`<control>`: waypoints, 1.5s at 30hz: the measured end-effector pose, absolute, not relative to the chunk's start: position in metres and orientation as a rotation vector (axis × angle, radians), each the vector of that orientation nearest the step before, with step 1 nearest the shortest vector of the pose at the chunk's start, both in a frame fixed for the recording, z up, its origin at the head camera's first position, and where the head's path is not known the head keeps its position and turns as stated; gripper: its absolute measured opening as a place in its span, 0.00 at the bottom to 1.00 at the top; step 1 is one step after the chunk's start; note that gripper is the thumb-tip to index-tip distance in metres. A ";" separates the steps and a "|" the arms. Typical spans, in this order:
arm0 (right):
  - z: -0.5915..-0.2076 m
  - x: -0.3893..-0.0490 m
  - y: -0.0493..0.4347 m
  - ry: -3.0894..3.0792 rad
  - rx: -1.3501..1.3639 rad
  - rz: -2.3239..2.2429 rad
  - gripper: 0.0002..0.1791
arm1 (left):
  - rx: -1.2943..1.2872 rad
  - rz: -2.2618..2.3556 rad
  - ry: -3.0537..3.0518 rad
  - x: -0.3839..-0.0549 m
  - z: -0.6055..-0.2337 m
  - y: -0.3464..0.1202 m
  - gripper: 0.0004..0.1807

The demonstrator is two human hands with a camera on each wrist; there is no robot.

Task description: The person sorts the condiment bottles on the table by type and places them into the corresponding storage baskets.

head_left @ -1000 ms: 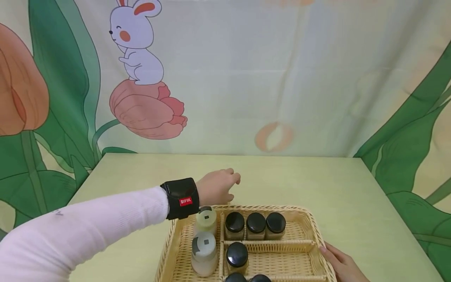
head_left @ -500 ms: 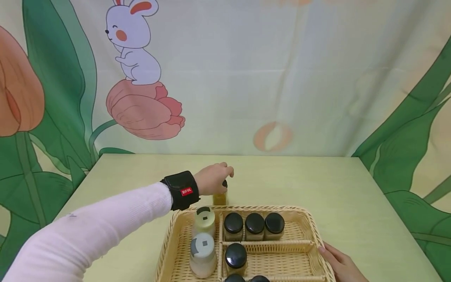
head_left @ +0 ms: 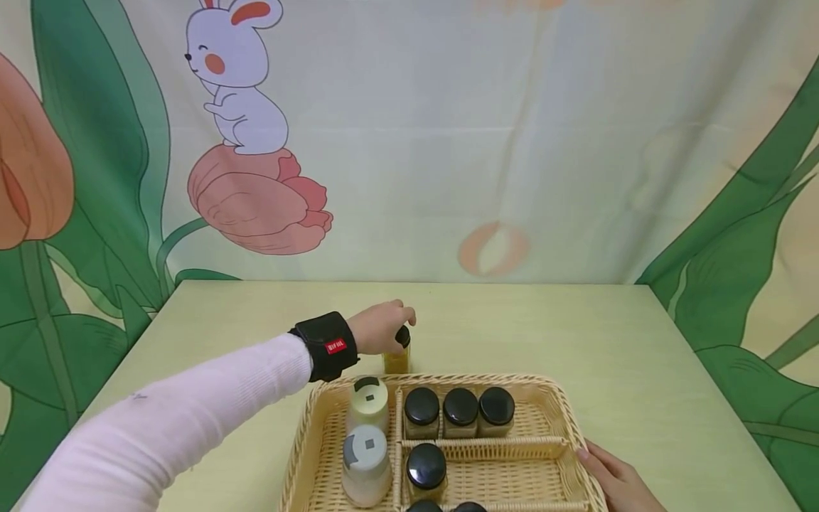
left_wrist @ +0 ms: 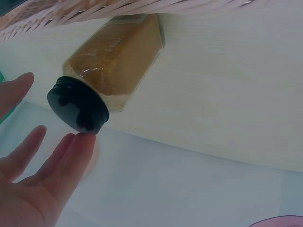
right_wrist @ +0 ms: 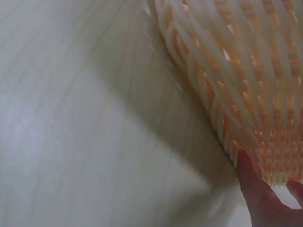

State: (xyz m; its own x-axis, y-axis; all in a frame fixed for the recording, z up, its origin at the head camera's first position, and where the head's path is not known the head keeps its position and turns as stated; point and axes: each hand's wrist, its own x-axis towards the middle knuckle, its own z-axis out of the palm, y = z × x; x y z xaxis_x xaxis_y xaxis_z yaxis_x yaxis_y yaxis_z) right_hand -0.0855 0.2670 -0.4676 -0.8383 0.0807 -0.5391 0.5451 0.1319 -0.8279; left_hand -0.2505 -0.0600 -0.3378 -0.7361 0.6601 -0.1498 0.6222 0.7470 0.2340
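Behind the basket, a clear spice jar (head_left: 397,361) of yellow-brown powder with a black lid stands on the table. My left hand (head_left: 382,328) is over it, and in the left wrist view fingertips (left_wrist: 85,139) lie right at the lid's edge while the thumb stays apart. The jar (left_wrist: 116,61) shows close to the wicker rim in that view. My right hand (head_left: 619,478) holds the right side of the divided wicker basket (head_left: 579,435), thumb on the rim. In the right wrist view, fingers (right_wrist: 253,184) are against the outer weave.
Several black-lidded jars (head_left: 460,408) stand in the basket's middle and right compartments. Its left compartment holds a yellowish-topped container (head_left: 369,400) and a white-topped container (head_left: 367,449). A printed cloth (head_left: 397,142) hangs behind the table (head_left: 544,327).
My left hand has moved slightly left and back from the basket's rear rim, uncovering the jar and its lid. My right hand stays on the basket.
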 end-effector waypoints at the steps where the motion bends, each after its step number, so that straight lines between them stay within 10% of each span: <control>1: -0.468 -0.085 0.267 2.049 0.603 -1.756 0.50 | 1.008 0.246 2.722 -0.251 -0.339 -0.060 0.22; 45: -0.472 -0.084 0.269 2.049 0.585 -1.787 0.48 | 1.052 0.119 2.712 -0.273 -0.359 -0.057 0.15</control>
State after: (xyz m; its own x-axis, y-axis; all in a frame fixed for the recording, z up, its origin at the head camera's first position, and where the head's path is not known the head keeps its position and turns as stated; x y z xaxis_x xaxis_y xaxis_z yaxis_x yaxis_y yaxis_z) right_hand -0.0842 0.2694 -0.4720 -0.8500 0.0735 -0.5217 0.5268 0.1154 -0.8421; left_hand -0.2735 -0.0571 -0.3589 -0.7157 0.6739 -0.1835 0.6552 0.7388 0.1578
